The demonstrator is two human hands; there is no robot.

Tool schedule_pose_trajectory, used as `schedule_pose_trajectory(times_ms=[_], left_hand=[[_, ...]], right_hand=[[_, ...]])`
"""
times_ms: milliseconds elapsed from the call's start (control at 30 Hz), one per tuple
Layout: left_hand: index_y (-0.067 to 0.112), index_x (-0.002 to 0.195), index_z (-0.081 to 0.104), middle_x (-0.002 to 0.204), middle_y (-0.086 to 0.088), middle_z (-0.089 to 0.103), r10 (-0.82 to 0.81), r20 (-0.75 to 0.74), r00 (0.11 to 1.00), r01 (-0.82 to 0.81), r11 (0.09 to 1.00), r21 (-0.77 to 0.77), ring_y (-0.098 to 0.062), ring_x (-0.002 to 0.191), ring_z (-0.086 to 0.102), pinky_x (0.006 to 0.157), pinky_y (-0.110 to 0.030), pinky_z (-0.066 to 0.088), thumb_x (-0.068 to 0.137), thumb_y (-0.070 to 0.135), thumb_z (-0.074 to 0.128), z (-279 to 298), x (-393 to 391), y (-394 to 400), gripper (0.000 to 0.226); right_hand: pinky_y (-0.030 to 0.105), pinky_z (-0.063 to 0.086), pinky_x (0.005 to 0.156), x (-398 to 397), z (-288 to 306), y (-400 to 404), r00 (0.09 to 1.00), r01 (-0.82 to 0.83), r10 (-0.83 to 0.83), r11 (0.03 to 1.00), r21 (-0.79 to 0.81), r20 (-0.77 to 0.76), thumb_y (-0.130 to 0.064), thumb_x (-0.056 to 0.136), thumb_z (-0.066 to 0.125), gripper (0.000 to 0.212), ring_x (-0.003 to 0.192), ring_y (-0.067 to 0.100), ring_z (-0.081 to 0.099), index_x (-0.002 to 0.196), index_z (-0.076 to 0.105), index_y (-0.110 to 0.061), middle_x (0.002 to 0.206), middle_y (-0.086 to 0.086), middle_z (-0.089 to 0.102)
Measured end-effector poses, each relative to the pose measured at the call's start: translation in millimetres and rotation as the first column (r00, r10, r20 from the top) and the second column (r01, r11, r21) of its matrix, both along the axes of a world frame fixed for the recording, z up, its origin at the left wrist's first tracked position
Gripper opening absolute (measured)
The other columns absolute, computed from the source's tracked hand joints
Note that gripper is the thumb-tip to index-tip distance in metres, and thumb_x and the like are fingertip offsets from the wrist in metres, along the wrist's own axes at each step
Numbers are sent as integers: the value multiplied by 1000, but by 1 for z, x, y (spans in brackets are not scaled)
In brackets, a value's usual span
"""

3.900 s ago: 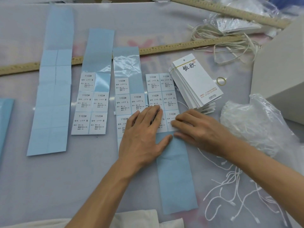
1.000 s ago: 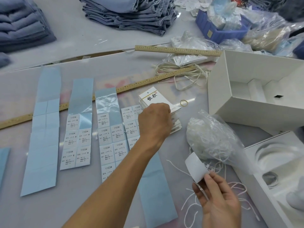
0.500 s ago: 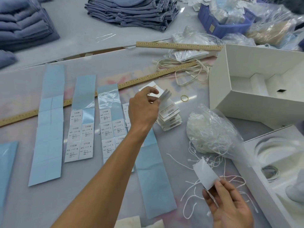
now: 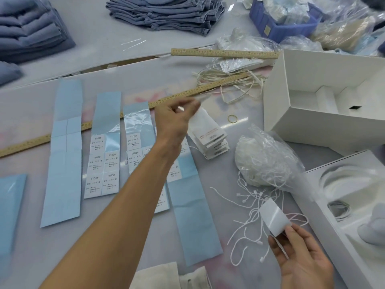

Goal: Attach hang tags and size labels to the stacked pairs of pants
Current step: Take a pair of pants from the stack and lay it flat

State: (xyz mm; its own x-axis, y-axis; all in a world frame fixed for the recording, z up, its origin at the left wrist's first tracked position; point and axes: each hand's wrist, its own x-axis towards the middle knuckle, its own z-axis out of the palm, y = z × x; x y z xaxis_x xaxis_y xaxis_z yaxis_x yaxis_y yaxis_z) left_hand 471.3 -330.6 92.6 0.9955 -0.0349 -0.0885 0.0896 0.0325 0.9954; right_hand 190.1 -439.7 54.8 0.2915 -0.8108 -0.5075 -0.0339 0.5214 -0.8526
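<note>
My left hand pinches a hang tag off its stack, my right hand holds a peeled size label, while the pants wait stacked and apparently untagged up the desk.

You have label sheets side by side on the desk's left half, the hang tag stack right of them, the string bag further right, folded pants along the far edge.
</note>
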Motion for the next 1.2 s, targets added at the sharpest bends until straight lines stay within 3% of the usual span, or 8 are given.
schedule_pose_trajectory(times_ms=[167,400,567,733,867,967,1067,1200], left_hand=[[16,87,78,95,-14,73,29,244,969,-60,991,119,-27,89,68,79,-47,60,81,20,86,37,18,10,11],[10,97,81,106,-4,73,-287,632,719,-62,880,471,-8,88,67,71,-18,50,92,20,77,26,-99,64,12],[7,97,82,114,-3,74,-406,408,818,30,738,675,-14,97,73,86,-25,58,89,25,69,-44,-255,143,23],[19,99,79,108,11,75,-175,260,950,-17,801,599,1,102,68,87,-6,47,85,30,73,-71,-349,190,19],[13,99,79,98,3,69,-84,276,957,-126,737,664,1,85,63,80,-5,45,78,6,74,-84,-382,208,23],[32,119,70,112,7,50,-80,163,983,-54,727,684,-2,74,56,67,-7,46,83,23,70,-87,-396,220,37],[48,135,48,107,23,51,-92,-96,991,132,768,626,-3,76,59,65,-12,48,81,28,73,-89,-391,229,63],[48,117,56,81,15,60,-82,-262,961,222,793,567,-6,65,58,64,-24,49,80,22,80,-87,-367,232,52]], right_hand=[[21,60,55,-5,0,2,1000,-17,17,1000,-14,-2,6,97,55,20,51,6,66,82,61,-6,56,-3,68],[23,61,63,-14,4,1,996,-62,65,997,-53,53,1,99,55,22,62,8,68,83,63,-13,67,-1,71],[24,61,77,-32,4,-2,979,-180,187,981,-77,82,-3,98,59,25,76,11,66,82,69,-21,83,-2,69],[12,54,71,-65,-4,18,954,-290,300,935,-205,17,-3,95,62,23,68,1,61,85,72,-22,78,-10,70],[14,54,69,-97,-3,64,929,-357,370,893,-273,-5,-29,80,76,6,70,6,63,86,78,-27,77,-5,72],[17,55,64,-119,-7,108,896,-439,440,855,-277,-64,-53,67,80,37,64,12,62,91,77,-25,73,-1,71],[18,54,62,-135,-11,152,876,-479,477,842,-248,-74,-44,71,79,30,64,14,61,92,77,-22,70,3,70],[17,56,67,-152,-11,186,874,-485,475,842,-235,-104,-35,71,78,21,68,11,68,89,80,-24,75,4,74]])
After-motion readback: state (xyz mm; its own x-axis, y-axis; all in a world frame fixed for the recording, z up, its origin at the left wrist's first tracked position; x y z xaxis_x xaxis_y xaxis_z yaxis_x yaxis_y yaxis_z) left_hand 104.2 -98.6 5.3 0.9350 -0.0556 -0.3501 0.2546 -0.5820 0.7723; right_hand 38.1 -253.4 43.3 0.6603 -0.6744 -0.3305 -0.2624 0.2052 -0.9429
